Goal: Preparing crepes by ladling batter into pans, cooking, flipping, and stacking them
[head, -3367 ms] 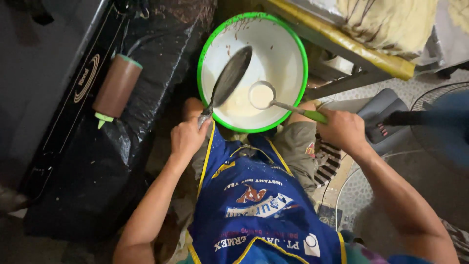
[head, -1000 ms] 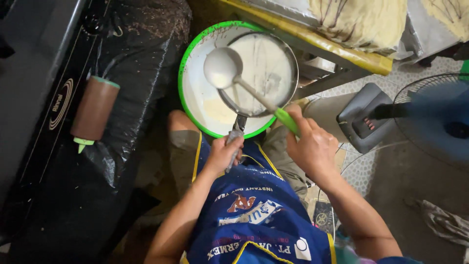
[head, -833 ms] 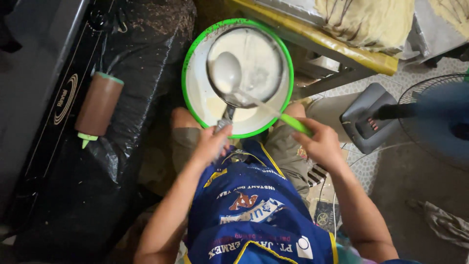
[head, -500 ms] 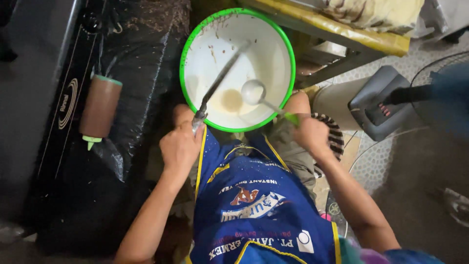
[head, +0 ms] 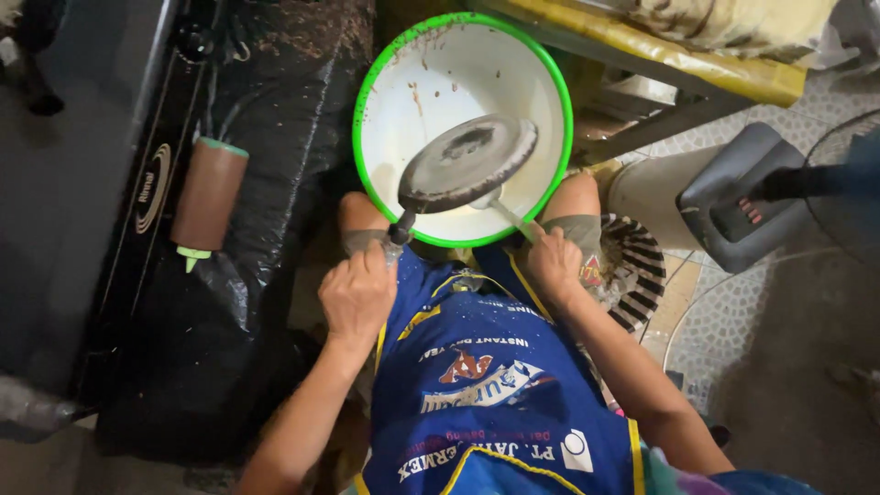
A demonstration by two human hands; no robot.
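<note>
Black plastic sheet (head: pixel 229 348) covers the ground at 9 o'clock, and a brown bottle with a green cap (head: pixel 207 197) lies on it. Your left hand (head: pixel 356 298) sits at 7 o'clock from the bowl. Its fingers are curled tight around the handle of a small round pan (head: pixel 467 162). You hold the pan tilted over the white bowl with the green rim (head: pixel 365 101), which sits just past your knees. Your right hand (head: pixel 554 266) is at 5 o'clock from the bowl, closed on a thin ladle handle (head: pixel 510 218) that runs under the pan. At 3 o'clock a grey fan base (head: pixel 724 197) stands on the floor.
</note>
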